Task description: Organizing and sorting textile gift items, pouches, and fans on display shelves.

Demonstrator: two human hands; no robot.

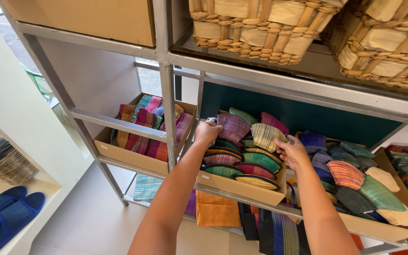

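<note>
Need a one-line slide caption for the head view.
Both hands reach into a cardboard box of woven pouches on a metal shelf: left hand on a purple pouch, right hand on a yellow striped pouch.

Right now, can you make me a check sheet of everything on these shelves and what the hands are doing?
Surface: grey metal shelf rack, several tiers.
Job's things: middle cardboard box packed with striped woven pouches; purple striped pouch and yellow striped pouch stand at the back.
Clutter: left box of folded striped cloth; right box of pouches; orange cloth below; woven baskets above; blue slippers on a side shelf.
Grippers: left hand pinches the purple pouch; right hand touches the yellow pouch.
Cables: nothing seen.
Surroundings: white wall, pale floor.
</note>
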